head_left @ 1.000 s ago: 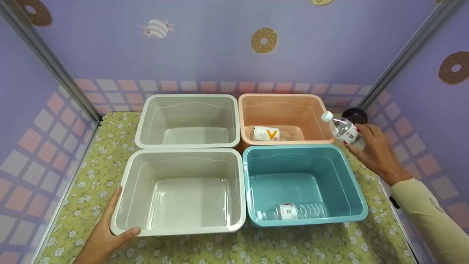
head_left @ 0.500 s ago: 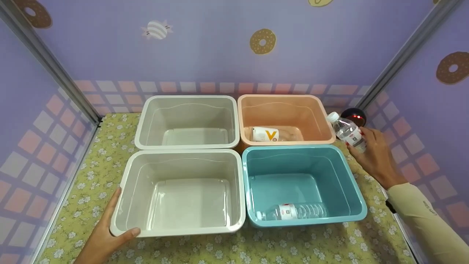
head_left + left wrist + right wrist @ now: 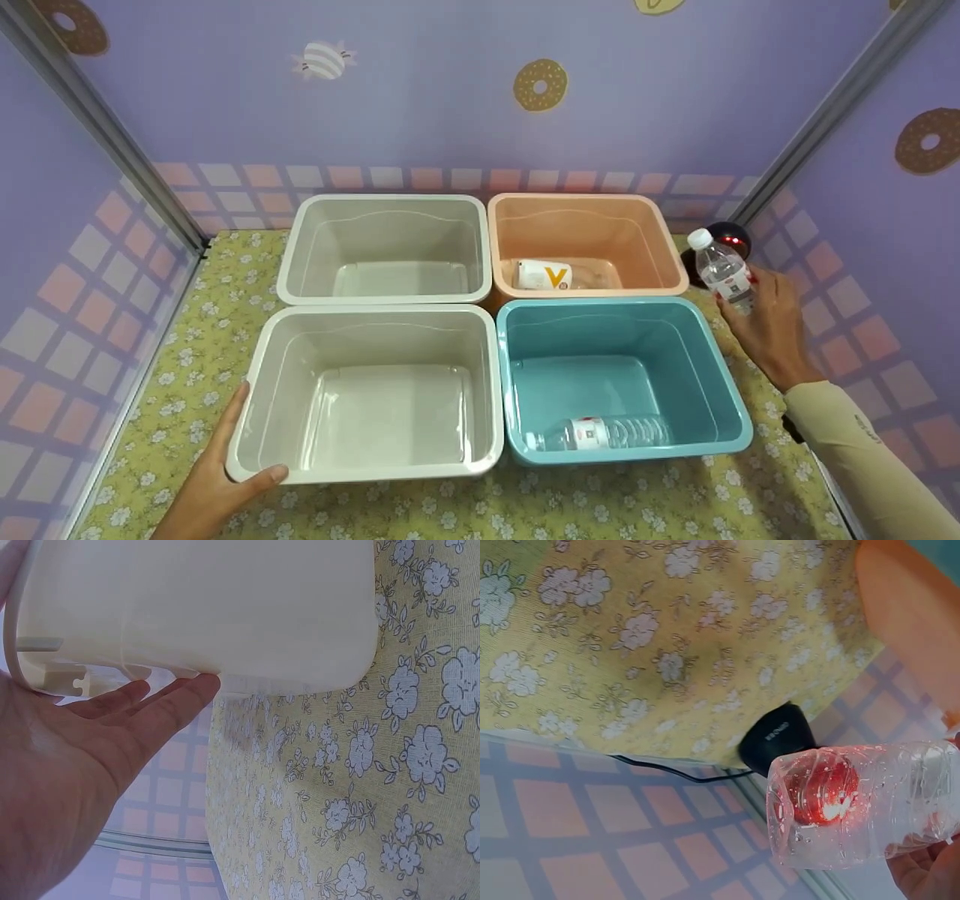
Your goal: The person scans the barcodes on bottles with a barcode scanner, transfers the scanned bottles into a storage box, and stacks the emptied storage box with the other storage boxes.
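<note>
A purple printed wall (image 3: 427,97) fills the upper frame; a flowered cloth (image 3: 176,360) covers the work surface below it. The bottle (image 3: 720,262) is held at the right of the frame, beside the peach bin (image 3: 577,199) and in front of the black device (image 3: 729,238) showing red lights. It is tilted, cap (image 3: 700,239) toward the upper left.

Right hand (image 3: 772,322): grasping the bottle near its label (image 3: 730,285), thumb and fingers on opposite sides. Left hand (image 3: 210,480), lower left: not clenched; fingers extended along the outer wall of the grey bin (image 3: 375,475), thumb at its front rim.

Handling: the bottle is clear, ribbed, thin-looking plastic. It appears empty except for droplets; red glare in the right wrist view leaves this uncertain. Expect low weight and flexible walls, likely to dent rather than break. Smooth areas may slip; ribs should improve purchase. Grip at mid-body, around the label, using light opposed pressure. The cap end should be stiffer and serves as the alternative hold.
</note>
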The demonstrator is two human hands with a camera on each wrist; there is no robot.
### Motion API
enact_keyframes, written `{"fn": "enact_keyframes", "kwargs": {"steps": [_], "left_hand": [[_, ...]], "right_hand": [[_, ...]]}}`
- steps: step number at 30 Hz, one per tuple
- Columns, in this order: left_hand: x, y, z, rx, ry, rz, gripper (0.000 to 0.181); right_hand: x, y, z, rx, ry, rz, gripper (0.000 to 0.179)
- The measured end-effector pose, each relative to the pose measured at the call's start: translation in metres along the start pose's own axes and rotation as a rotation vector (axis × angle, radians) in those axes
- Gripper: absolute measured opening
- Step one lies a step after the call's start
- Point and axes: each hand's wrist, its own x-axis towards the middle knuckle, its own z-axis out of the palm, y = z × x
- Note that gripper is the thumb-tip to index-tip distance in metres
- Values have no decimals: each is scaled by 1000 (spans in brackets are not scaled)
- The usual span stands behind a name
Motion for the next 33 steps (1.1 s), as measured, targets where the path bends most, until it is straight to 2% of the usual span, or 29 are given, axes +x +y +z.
{"fn": "enact_keyframes", "kwargs": {"steps": [5,14,25,33], "left_hand": [[0,0,0,8,1,9,112],[2,-2,0,9,-2,29,114],[-1,-3,-1,29,9,30,114],[-1,-1,0,34,15,25,115]], "right_hand": [[-6,5,4,-1,31,31,60],[-13,16,12,-17,88,8,60],[-21,21,17,-7,70,72,63],[-24,24,20,-10,67,85,63]]}}
